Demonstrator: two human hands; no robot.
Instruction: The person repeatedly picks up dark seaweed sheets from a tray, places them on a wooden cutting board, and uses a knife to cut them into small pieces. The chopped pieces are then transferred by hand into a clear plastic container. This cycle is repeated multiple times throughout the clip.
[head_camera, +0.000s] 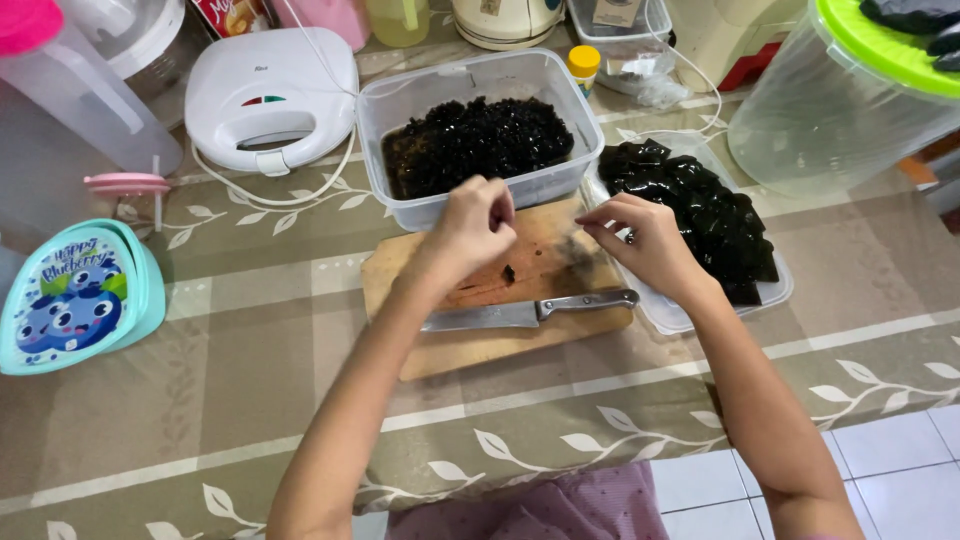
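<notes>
My left hand (472, 225) hovers over the wooden cutting board (470, 345), fingers pinched together beside the clear tub (400, 110) of chopped black jelly (478, 140); whether it holds a piece I cannot tell. My right hand (645, 240) is over the board's right end, fingers curled, next to a shallow clear tray (775, 292) holding larger black jelly slabs (705, 210). A steel knife (530, 311) lies flat on the board below both hands. A small dark jelly bit (509, 273) rests on the board.
A white sandwich maker (270, 95) with its cord sits at the back left. A teal lidded box (75, 300) is at the left edge, a clear pitcher (70, 95) behind it. A large clear container with a green lid (840, 100) stands at the right.
</notes>
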